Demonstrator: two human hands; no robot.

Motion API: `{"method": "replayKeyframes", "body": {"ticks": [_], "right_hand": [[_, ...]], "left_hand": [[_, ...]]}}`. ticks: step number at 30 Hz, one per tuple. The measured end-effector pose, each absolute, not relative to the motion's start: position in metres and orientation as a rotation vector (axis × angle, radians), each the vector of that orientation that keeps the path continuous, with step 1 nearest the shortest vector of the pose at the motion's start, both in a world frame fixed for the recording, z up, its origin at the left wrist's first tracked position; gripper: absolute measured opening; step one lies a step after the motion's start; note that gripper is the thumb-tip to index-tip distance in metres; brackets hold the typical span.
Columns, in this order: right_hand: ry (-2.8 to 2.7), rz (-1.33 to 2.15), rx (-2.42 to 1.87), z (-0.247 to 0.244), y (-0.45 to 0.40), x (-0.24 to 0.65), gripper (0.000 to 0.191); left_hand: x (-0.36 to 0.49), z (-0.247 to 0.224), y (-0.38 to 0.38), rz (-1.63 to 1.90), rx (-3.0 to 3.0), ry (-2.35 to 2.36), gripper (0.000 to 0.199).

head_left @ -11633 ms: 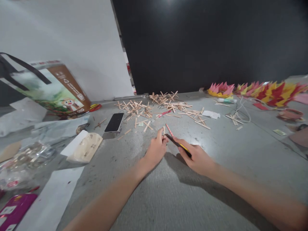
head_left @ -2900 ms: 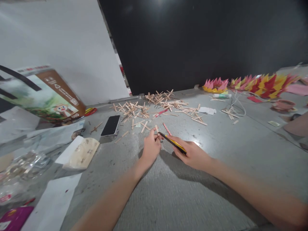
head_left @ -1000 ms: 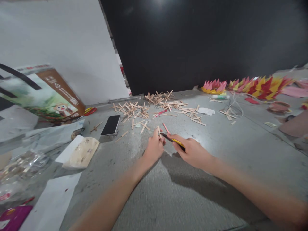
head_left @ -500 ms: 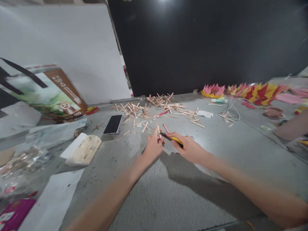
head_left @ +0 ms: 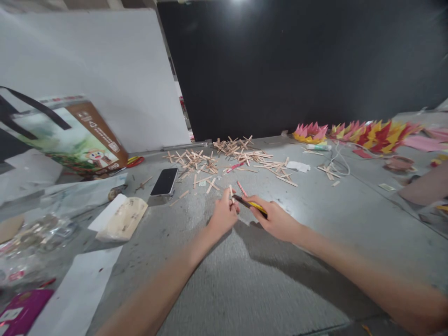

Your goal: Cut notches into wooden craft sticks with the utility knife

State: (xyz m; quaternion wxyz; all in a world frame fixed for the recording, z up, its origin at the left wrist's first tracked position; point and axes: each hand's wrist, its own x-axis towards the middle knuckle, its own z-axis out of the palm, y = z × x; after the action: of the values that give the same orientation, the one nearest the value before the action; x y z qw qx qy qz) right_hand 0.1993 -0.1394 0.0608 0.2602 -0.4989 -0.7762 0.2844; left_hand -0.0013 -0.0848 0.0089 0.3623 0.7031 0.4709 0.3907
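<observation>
Pinched upright in my left hand (head_left: 225, 211) is a short pale wooden stick (head_left: 231, 191). My right hand (head_left: 278, 219) is closed around a yellow and black utility knife (head_left: 257, 206), its dark front end pointing left and meeting the stick or lying right against it. Whether the blade cuts into the wood cannot be made out. A thin red-and-white striped piece (head_left: 241, 187) shows just beyond my right fingers; I cannot tell if they hold it. Past both hands lies a loose pile of crossed wooden sticks (head_left: 196, 161).
Left of the sticks lies a phone (head_left: 164, 181), with a paper packet (head_left: 124, 219) nearer me. A printed bag (head_left: 80, 135) stands far left beside scissors (head_left: 135, 161). Folded-paper flowers (head_left: 310, 133), a glue stick (head_left: 318, 147) and a white cable (head_left: 339, 158) are at the right back.
My right hand and the knife have shifted very slightly toward me and to the right. My left hand stays nearly in place, still pinching the stick.
</observation>
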Motion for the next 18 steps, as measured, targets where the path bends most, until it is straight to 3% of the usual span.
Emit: {"method": "replayKeyframes", "body": {"ticks": [6,14,18], "right_hand": [[-2.212,0.862,-1.271,0.093,-0.113,0.208,0.037],[-2.088,0.774,-1.302,0.05,-0.135,0.196,0.046],[-2.124,0.782,-1.301,0.061,-0.133,0.2,0.044]], "left_hand": [[-0.001,0.005,-0.083,1.023,1.767,1.216,0.032],[-0.003,0.006,-0.082,1.04,1.772,1.196,0.039],[-0.001,0.007,-0.083,1.024,1.786,1.198,0.039]]}}
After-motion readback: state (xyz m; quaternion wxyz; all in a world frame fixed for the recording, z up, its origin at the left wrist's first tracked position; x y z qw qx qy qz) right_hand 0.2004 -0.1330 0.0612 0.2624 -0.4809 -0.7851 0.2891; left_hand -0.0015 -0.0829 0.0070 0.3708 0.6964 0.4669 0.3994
